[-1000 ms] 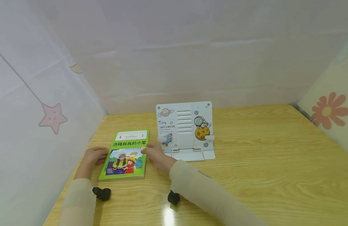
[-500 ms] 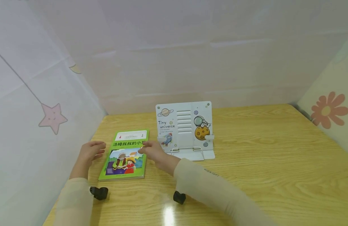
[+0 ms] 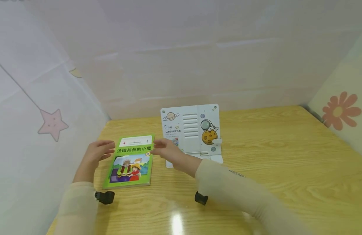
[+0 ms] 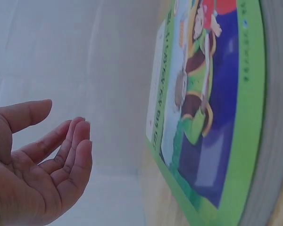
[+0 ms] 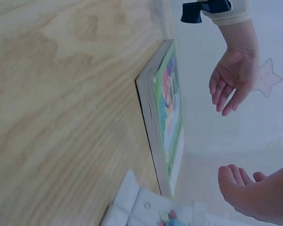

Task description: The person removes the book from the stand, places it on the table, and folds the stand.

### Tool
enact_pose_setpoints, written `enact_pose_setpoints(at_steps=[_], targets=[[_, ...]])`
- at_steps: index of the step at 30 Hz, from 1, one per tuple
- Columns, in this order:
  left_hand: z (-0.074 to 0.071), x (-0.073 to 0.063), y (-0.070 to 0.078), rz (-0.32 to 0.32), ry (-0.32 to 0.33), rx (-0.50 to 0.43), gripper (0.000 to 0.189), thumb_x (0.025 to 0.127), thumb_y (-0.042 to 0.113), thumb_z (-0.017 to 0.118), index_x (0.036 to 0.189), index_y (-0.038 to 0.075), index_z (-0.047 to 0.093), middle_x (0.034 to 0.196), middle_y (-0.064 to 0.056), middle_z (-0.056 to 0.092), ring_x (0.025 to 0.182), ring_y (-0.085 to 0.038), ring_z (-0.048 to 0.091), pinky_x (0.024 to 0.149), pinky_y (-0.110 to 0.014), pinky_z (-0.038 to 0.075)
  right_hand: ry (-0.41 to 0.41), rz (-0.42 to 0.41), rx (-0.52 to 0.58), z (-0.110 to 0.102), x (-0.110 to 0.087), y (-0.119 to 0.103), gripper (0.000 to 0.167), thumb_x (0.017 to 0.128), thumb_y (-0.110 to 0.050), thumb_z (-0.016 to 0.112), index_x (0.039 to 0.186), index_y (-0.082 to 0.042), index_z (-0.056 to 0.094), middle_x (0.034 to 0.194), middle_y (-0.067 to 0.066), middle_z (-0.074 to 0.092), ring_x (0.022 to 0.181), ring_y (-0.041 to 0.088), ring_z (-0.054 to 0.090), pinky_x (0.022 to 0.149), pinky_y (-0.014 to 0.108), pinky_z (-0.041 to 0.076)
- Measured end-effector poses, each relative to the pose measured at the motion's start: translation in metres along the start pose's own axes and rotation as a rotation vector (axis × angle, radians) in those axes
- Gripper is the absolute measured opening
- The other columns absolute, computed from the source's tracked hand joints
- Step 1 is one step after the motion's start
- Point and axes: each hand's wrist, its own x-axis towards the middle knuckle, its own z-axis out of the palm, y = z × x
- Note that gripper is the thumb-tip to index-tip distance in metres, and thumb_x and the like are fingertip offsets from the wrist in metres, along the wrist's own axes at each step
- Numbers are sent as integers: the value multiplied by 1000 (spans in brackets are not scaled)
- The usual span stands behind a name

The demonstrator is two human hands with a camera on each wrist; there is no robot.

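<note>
The green-bordered book [image 3: 131,169] titled 汤姆叔叔的小屋 lies flat, front cover up, on the left part of the wood-grain tabletop [image 3: 272,163], between the two hands and touching neither. The left hand [image 3: 96,154] is just beside the left edge of the book, raised above the tabletop; its grip is apart, with fingers lightly bent and thumb spread away. The right hand [image 3: 171,153] is just beside the far half of the right edge, also raised; its grip is apart, fingers loosely bent. The white "Tiny universe" book stand [image 3: 190,130] stands tilted back, right of the book, its lower left part hidden behind the right hand.
</note>
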Motion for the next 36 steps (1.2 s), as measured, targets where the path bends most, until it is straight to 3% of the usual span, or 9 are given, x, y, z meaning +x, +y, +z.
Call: enact_pose_setpoints(at_steps=[6, 12, 15, 16, 17, 21, 22, 23, 36], targets=[[12, 6, 4, 74, -35, -53, 56, 74, 45, 62, 116, 8, 51, 109, -11, 54, 90, -23, 56, 73, -32, 47, 8, -39, 42, -31, -8, -4, 44, 82, -12, 57, 123, -2, 44, 116, 13, 49, 102, 21, 49, 86, 36, 39], [28, -35, 58, 129, -164, -60, 52, 80, 38, 58, 119, 5, 48, 110, -12, 54, 92, -22, 55, 76, -33, 46, 32, -69, 119, -64, -14, -5, 42, 84, -8, 55, 123, 1, 42, 120, 17, 46, 104, 23, 47, 90, 39, 35], [40, -41, 72, 139, -169, -59, 53, 81, 37, 58, 121, 4, 47, 111, -12, 53, 93, -23, 54, 79, -37, 43, 46, -86, 122, -80, -19, -4, 43, 84, -8, 54, 124, 2, 41, 122, 18, 44, 107, 24, 46, 90, 37, 35], [43, -32, 65, 163, -183, -99, 50, 81, 35, 58, 120, 5, 49, 110, -10, 54, 92, -22, 55, 78, -35, 44, 55, -95, 115, -85, -21, -4, 43, 84, -8, 54, 124, 2, 41, 122, 18, 44, 107, 25, 45, 90, 37, 35], [47, -34, 69, 167, -177, -105, 49, 82, 33, 58, 119, 4, 49, 110, -11, 54, 92, -22, 55, 79, -36, 44, 63, -104, 108, -89, -22, -4, 43, 84, -8, 53, 124, 2, 40, 123, 19, 43, 107, 25, 45, 90, 37, 35], [59, -64, 108, 163, -182, -102, 41, 86, 21, 53, 119, -4, 46, 114, -20, 49, 99, -31, 49, 85, -40, 39, 96, -140, 73, -104, -27, 1, 45, 84, -8, 53, 125, 4, 38, 123, 21, 42, 109, 27, 44, 90, 37, 35], [62, -64, 110, 166, -180, -110, 41, 86, 20, 53, 118, -4, 47, 114, -19, 49, 100, -30, 49, 85, -39, 39, 107, -141, 67, -108, -28, 2, 44, 85, -9, 53, 125, 4, 38, 123, 21, 42, 109, 27, 43, 90, 36, 36], [65, -78, 125, 146, -161, -84, 41, 86, 19, 52, 118, -6, 45, 115, -22, 47, 101, -32, 48, 86, -41, 39, 115, -144, 56, -111, -28, 4, 45, 85, -9, 53, 125, 4, 38, 123, 21, 42, 109, 27, 43, 90, 36, 36], [104, -77, 130, 169, -160, -194, 37, 85, 13, 54, 117, -4, 46, 110, -20, 51, 99, -29, 48, 85, -44, 38, 194, -187, -7, -145, -38, 18, 45, 85, -9, 51, 124, 7, 36, 123, 23, 42, 108, 28, 42, 90, 37, 34]])
